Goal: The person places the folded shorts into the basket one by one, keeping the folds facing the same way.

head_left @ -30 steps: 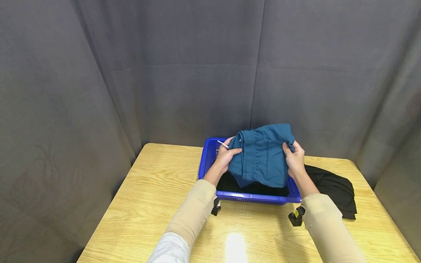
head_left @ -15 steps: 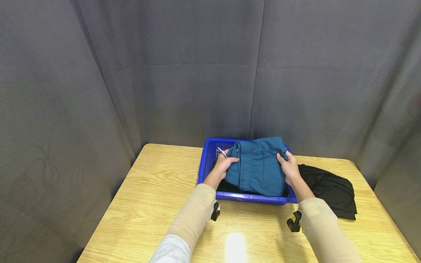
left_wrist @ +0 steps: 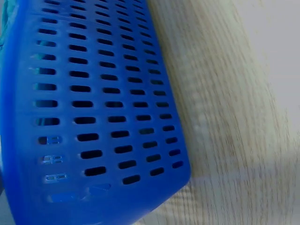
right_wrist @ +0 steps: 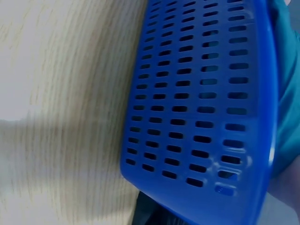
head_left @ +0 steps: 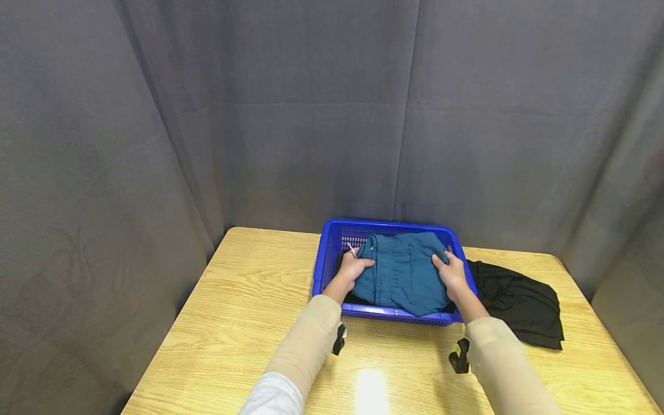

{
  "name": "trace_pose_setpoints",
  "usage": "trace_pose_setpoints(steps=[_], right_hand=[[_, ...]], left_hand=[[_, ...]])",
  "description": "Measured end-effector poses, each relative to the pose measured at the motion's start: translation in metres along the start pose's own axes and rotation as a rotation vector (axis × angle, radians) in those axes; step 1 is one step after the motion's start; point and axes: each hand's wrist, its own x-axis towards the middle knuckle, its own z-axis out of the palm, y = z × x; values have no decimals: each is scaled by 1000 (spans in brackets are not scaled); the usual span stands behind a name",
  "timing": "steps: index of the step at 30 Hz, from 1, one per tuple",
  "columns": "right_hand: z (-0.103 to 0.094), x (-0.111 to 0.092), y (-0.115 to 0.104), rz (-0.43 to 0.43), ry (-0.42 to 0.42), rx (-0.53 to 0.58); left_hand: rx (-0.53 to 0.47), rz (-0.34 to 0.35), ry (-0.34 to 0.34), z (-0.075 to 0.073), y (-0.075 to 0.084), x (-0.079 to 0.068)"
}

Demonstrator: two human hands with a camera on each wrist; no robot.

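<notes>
Folded teal shorts (head_left: 407, 271) with a gathered elastic waistband lie in the blue plastic basket (head_left: 324, 253), over black cloth (head_left: 358, 298). My left hand (head_left: 353, 269) grips the waistband end, thumb on top and fingers mostly hidden. A thin white strip (head_left: 351, 249) sticks up beside it. At the other end, my right hand (head_left: 450, 274) holds the shorts' edge with its thumb on the fabric. The front of the shorts reaches the near rim. Both wrist views show mainly the basket's slotted wall (left_wrist: 108, 103), with teal cloth (right_wrist: 287, 93) beyond the rim in the right one.
A black garment (head_left: 519, 302) lies folded on the wooden table (head_left: 249, 288), right of the basket and partly behind my right arm. Grey curtain (head_left: 311, 115) hangs behind the table and along both sides.
Both hands have lowered the teal shorts from above the basket down into it, toward me. My right hand has also shifted a little left. The basket and black garment stay in place.
</notes>
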Motion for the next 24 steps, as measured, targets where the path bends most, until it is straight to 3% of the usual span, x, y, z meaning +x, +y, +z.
trace_pose_setpoints(steps=[3,6,8,9,11,14,15,17,21,24], right_hand=[[1,0,4,-4,20,-37],[2,-1,7,-21,27,-79],[2,-1,9,-48,38,-140],[2,-2,9,-68,44,-185],[2,-3,10,-124,61,-329],[5,-6,9,-223,85,-592],[7,-7,8,-256,86,-670],[11,-10,8,-345,83,-809],[21,-14,4,-531,36,-941],[30,-17,0,-622,-58,-965]], left_hand=[[32,72,-5,-1,-43,35],[59,81,11,0,-73,61],[120,63,27,0,-76,64],[169,94,47,0,-76,63],[316,134,94,1,-58,47],[597,198,127,3,-7,1],[698,221,124,5,10,-15],[897,240,56,8,45,-44],[1265,412,-27,20,68,-69],[1412,488,-119,27,72,-76]])
